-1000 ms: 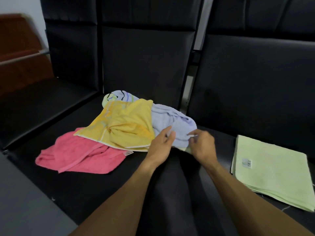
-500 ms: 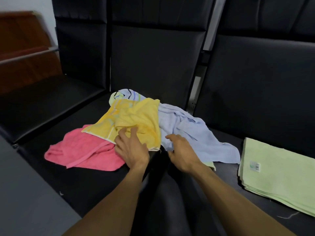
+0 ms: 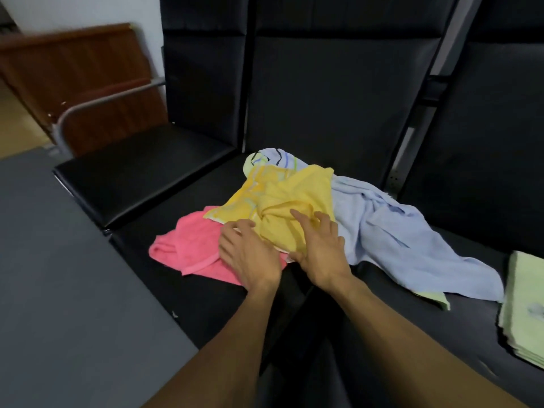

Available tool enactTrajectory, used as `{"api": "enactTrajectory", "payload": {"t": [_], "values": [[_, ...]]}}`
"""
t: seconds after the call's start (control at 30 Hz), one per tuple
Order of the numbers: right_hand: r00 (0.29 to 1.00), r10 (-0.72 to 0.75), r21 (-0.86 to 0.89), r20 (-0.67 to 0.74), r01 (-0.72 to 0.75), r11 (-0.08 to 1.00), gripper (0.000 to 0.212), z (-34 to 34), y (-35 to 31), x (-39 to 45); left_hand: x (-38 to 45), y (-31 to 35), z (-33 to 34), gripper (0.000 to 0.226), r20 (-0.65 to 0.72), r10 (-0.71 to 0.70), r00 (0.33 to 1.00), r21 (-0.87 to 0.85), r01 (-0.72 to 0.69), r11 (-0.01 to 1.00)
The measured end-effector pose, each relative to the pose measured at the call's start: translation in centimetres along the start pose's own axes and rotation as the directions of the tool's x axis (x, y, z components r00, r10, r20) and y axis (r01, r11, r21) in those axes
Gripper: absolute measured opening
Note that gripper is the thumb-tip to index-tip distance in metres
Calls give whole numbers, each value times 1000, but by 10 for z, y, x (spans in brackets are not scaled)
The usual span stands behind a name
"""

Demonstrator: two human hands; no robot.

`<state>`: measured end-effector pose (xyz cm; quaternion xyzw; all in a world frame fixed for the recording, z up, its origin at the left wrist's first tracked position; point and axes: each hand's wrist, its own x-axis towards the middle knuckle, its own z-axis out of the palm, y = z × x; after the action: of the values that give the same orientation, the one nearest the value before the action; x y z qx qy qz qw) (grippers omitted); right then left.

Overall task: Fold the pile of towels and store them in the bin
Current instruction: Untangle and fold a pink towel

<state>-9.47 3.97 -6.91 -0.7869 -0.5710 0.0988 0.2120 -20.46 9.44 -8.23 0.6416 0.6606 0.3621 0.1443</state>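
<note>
Head cam: both forearms reach toward 12 o'clock, left hand (image 3: 248, 254) and right hand (image 3: 319, 248) with fingers spread flat, resting on the crumpled yellow towel (image 3: 282, 198).

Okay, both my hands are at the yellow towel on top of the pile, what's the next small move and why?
Probably pinch the yellow towel with both hands and lift it clear. It lies crumpled over the pink towel and beside the blue towel, and the left hand and right hand rest on it with fingers spread.
</note>
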Motion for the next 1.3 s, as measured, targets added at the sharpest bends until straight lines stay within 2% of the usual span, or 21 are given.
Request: {"api": "enactTrajectory", "payload": {"t": [0.1, 0.13, 0.17, 0.23, 0.27, 0.33, 0.4, 0.47, 0.57, 0.67, 0.73, 0.77, 0.8, 0.87, 0.9, 1.03, 1.1, 1.13, 1.2, 1.3], "values": [[995, -60, -88, 85, 67, 994, 77, 16, -18, 7, 15, -46, -9, 91, 132, -136, 982, 111, 122, 986], [992, -60, -104, 110, 71, 992, 75, 22, -23, 8, 20, -57, -14, 94, 167, -138, 976, 165, 110, 980], [992, -58, -124, 116, 72, 990, 73, 26, -27, 9, 24, -66, -17, 81, 185, -123, 975, 227, 80, 971], [994, -39, -148, 98, 53, 988, 63, 31, -32, 12, 30, -72, -23, 31, 174, -76, 982, 282, 25, 959], [995, -23, -125, 92, 35, 992, 59, 32, -34, 15, 32, -71, -24, 13, 169, -72, 983, 266, 25, 964], [994, -4, -6, 107, 5, 1000, 60, 31, -37, 19, 30, -60, -24, 11, 170, -114, 979, 165, 85, 983], [990, -28, 142, 136, 8, 990, 67, 25, -41, 22, 29, -38, -26, 12, 168, -197, 966, -42, 207, 978], [987, -60, 251, 149, 22, 968, 71, 19, -43, 22, 28, -13, -33, 12, 143, -215, 966, -278, 248, 928], [980, -68, 311, 185, 7, 950, 74, 15, -47, 22, 28, 18, -51, 21, 30, -205, 978, -554, 187, 811], [957, -87, 257, 277, 13, 966, 80, 19, -46, 25, 29, 34, -69, 25, -106, -159, 982, -635, 56, 770], [939, -98, 203, 329, 31, 979, 62, 19, -48, 26, 29, 39, -76, 18, -123, -84, 989, -698, -26, 716], [948, -93, 198, 306, 33, 980, 54, 19, -49, 26, 29, 40, -77, 15, -127, -20, 992, -706, -76, 704], [965, -83, 217, 249, 28, 976, 55, 17, -51, 26, 29, 39, -76, 12, -135, 50, 990, -690, -130, 712], [991, -52, 313, 120, 12, 950, 73, 11, -53, 25, 27, 35, -71, 8, -117, 168, 979, -646, -204, 736], [997, -51, 377, 66, 22, 926, 72, 5, -57, 24, 25, 34, -68, 7, -100, 220, 970, -625, -233, 745], [992, -21, 548, -123, 85, 832, 14, -20, -69, 12, 8, 50, -64, 7, -53, 354, 934, -599, -313, 737], [975, 73, 618, -209, 74, 783, 27, -44, -69, -4, -4, 64, -65, 6, -57, 374, 926, -630, -323, 706], [969, 113, 652, -218, 59, 756, 33, -55, -66, -11, -10, 71, -66, 6, -52, 388, 920, -646, -327, 690], [963, 154, 637, -220, 22, 771, 33, -82, -55, -35, -32, 89, -70, 11, -44, 431, 901, -675, -345, 652], [955, 191, 611, -225, -14, 791, 13, -121, -32, -77, -76, 116, -80, 19, -30, 501, 865, -717, -368, 592]]}}
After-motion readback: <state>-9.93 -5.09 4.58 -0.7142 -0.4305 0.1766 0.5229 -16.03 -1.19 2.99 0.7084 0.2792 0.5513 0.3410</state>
